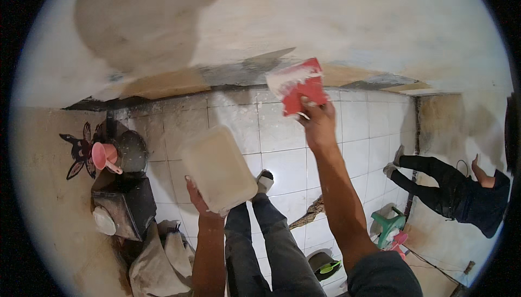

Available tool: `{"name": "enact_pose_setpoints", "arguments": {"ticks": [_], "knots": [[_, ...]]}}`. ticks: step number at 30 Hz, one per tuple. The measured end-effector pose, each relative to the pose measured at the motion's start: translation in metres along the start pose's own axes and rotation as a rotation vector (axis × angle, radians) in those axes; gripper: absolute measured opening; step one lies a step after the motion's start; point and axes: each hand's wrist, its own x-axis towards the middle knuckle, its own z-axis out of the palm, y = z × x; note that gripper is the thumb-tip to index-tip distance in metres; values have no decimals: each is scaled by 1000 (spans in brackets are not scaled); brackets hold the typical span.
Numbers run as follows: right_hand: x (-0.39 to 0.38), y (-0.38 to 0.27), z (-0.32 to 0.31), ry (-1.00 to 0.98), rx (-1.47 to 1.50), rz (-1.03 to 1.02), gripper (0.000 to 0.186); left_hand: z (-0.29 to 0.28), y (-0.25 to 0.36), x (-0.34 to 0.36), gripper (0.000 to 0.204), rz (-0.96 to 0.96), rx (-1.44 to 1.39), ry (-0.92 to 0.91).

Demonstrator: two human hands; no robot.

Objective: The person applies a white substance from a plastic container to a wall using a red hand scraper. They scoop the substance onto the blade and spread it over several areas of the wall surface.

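Note:
In my left hand (198, 200) is a pale, rounded rectangular plastic tub (218, 168), held at about the height of my legs. The fingers wrap its left side and lower edge; I cannot tell how much it contains. My right hand (319, 119) grips a flat red plastic putty spreader (309, 86) by its lower end. White paste smears the spreader's upper left part. It is raised in front of the wall (336, 20), close to the wall's stained lower band; whether it touches is unclear.
White floor tiles (285, 134) lie below. At left are a pink dipper (104, 156), a dark box (130, 205) and draped cloth (157, 259). A green stool (388, 224) and a dark bucket (323, 262) stand right. Another person (450, 188) is at far right.

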Motion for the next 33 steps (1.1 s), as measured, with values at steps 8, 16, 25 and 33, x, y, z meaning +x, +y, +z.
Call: {"name": "enact_pose_setpoints", "arguments": {"ticks": [8, 16, 25, 33], "knots": [[-93, -32, 19, 21, 11, 106, 24, 16, 8, 17, 74, -200, -54, -116], [-120, -18, 61, -164, -815, 34, 27, 39, 3, 25, 68, -272, -275, -225], [-117, -14, 67, -180, -920, -125, 21, 29, -2, 27, 74, -312, -154, -225], [-123, -12, 74, -245, -949, -40, 31, 26, -4, 28, 66, -348, -377, -345]]}}
